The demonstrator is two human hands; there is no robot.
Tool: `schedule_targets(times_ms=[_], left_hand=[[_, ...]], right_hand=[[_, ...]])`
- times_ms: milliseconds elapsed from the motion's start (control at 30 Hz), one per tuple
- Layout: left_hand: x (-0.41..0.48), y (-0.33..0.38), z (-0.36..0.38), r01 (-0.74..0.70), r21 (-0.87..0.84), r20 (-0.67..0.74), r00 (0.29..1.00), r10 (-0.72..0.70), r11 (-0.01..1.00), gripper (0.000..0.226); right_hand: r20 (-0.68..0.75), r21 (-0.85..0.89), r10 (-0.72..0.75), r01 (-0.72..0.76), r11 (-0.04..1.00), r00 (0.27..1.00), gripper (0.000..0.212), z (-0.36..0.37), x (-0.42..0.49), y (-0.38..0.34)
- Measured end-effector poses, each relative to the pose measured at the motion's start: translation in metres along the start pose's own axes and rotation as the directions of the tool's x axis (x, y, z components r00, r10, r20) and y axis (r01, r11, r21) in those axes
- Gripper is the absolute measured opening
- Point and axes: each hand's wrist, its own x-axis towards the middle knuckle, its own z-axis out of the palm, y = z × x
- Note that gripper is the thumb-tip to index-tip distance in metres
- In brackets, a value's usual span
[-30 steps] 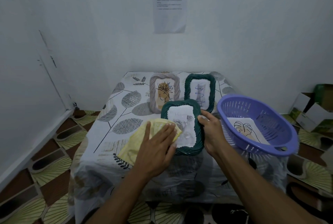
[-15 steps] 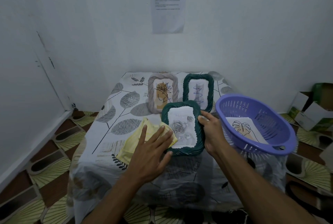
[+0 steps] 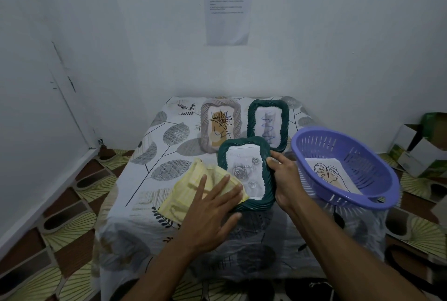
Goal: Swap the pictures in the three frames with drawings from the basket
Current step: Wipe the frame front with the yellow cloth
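A dark green woven frame (image 3: 244, 150) with a grey rose picture stands tilted near the table's front. My right hand (image 3: 285, 179) grips its right edge. My left hand (image 3: 210, 213) lies flat, fingers spread, pressing a yellow cloth (image 3: 191, 191) against the frame's lower left corner. Behind stand a grey frame (image 3: 205, 131) holding a brown plant drawing and a second green frame (image 3: 285, 119) holding a blue scribble picture. The purple basket (image 3: 377, 179) at the right holds a leaf drawing (image 3: 331, 174).
The table (image 3: 150, 179) wears a leaf-patterned cloth and sits against a white wall with a printed sheet (image 3: 227, 7) taped up. Open cardboard boxes (image 3: 420, 150) lie on the patterned floor at the right.
My left hand has slid the yellow cloth down and left across the frame's glass, uncovering the rose picture. My right hand keeps its hold on the frame's right edge.
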Motion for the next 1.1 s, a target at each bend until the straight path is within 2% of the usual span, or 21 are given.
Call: schedule_targets(times_ms=[100,233,367,567,667,800,967,1000,1100], left_hand=[[0.008,-0.008,-0.003,0.123,0.030,-0.030,0.992,-0.122,0.992,0.056],[0.008,-0.003,0.002,0.020,0.038,0.017,1.000,-0.020,0.999,0.057],[0.007,-0.010,0.005,0.121,0.084,-0.007,0.993,-0.121,0.989,0.057],[0.011,-0.008,0.003,0.186,0.091,-0.029,0.982,-0.185,0.978,0.063],[0.012,-0.012,0.002,0.131,0.050,-0.023,0.991,-0.130,0.990,0.061],[0.008,-0.007,0.006,-0.045,0.020,0.048,0.998,0.044,0.999,0.059],[0.015,-0.006,0.005,0.079,0.062,0.007,0.997,-0.080,0.995,0.059],[0.016,-0.005,0.005,0.065,0.062,0.012,0.998,-0.066,0.996,0.059],[0.017,0.005,0.005,-0.101,0.035,0.060,0.993,0.099,0.994,0.059]], right_hand=[[0.019,0.013,0.006,-0.006,1.000,1.000,0.025,0.004,-0.002,0.001],[0.004,-0.020,0.003,-0.003,1.000,1.000,0.025,0.003,0.002,0.001],[-0.015,-0.031,0.000,-0.001,1.000,1.000,0.026,0.000,0.004,0.003],[-0.030,-0.010,0.006,-0.006,1.000,1.000,0.026,0.000,0.005,0.005],[-0.036,-0.017,0.003,-0.004,1.000,0.999,0.027,0.003,0.006,0.004],[-0.028,-0.018,0.007,-0.007,1.000,1.000,0.025,0.002,0.006,0.006],[-0.008,-0.014,0.014,-0.014,1.000,1.000,0.024,0.002,0.002,0.009],[-0.009,-0.017,0.015,-0.015,1.000,1.000,0.024,0.001,0.003,0.009],[-0.015,-0.020,0.013,-0.013,1.000,1.000,0.024,-0.001,0.004,0.008]])
